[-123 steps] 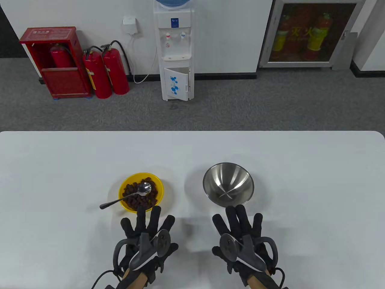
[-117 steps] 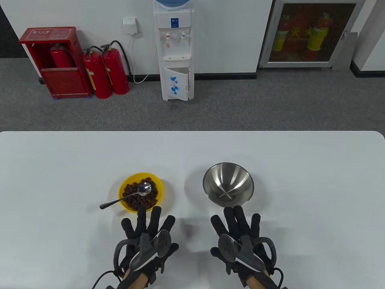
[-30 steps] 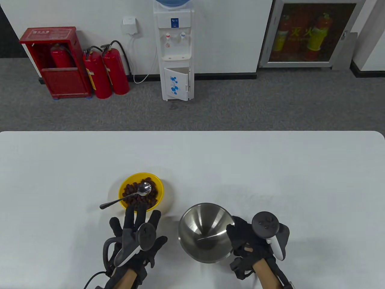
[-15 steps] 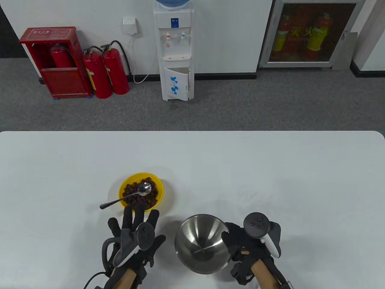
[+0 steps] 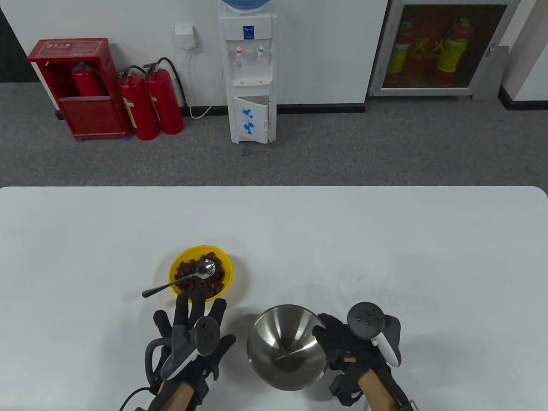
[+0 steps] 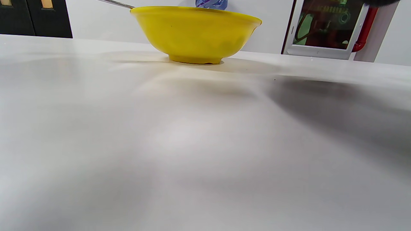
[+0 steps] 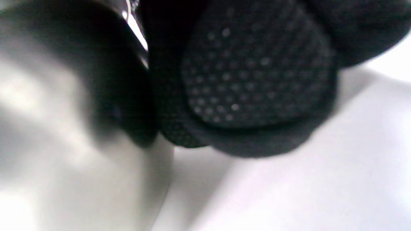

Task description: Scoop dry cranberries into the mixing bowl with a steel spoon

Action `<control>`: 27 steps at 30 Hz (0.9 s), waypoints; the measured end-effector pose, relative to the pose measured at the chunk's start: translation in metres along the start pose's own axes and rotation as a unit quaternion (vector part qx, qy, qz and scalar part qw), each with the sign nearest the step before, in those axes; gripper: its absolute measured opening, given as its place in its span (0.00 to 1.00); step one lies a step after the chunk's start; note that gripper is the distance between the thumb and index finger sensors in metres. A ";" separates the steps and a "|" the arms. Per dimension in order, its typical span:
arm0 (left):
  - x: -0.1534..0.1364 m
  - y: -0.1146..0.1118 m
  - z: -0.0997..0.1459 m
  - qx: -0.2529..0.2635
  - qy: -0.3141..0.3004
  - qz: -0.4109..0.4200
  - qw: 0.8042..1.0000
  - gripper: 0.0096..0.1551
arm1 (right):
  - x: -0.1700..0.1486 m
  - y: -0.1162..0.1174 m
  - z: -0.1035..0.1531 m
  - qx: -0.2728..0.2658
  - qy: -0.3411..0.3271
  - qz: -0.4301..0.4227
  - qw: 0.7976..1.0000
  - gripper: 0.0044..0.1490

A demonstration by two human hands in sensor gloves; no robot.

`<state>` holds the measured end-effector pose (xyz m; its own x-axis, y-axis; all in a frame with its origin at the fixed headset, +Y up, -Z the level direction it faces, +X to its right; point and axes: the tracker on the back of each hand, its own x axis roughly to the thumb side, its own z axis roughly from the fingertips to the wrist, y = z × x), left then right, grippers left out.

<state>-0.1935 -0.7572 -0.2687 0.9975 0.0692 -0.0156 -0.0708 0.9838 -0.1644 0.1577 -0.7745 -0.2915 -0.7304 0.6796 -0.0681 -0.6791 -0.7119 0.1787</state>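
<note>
cranberries (image 5: 201,278) sat in the yellow bowl (image 5: 227,274) under the spoon (image 5: 188,277); my right hand (image 5: 342,344) gripped the steel bowl (image 5: 286,346) rim, my left hand (image 5: 192,338) lay flat, fingers spread.

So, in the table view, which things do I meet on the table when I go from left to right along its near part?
Left hand → steel mixing bowl → right hand, which grips the bowl's right rim. The yellow bowl of cranberries and the spoon lie farther back, above the left hand, so I leave them out.
</note>
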 end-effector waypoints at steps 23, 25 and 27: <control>-0.002 0.001 0.000 0.002 0.004 -0.002 1.000 0.48 | 0.000 -0.037 0.017 -0.224 0.003 0.414 0.882 0.56; -0.002 0.001 0.000 0.002 0.003 -0.002 1.000 0.48 | -0.006 -0.034 0.012 -0.186 0.032 0.435 0.880 0.58; -0.001 0.001 0.000 0.003 0.003 -0.004 1.000 0.48 | -0.009 -0.033 0.011 -0.177 0.034 0.420 0.889 0.59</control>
<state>-0.1950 -0.7565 -0.2689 0.9980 0.0605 -0.0208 -0.0630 0.9854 -0.1582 0.1876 -0.7554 -0.2864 -0.9854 -0.1226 -0.1183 0.1371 -0.9828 -0.1236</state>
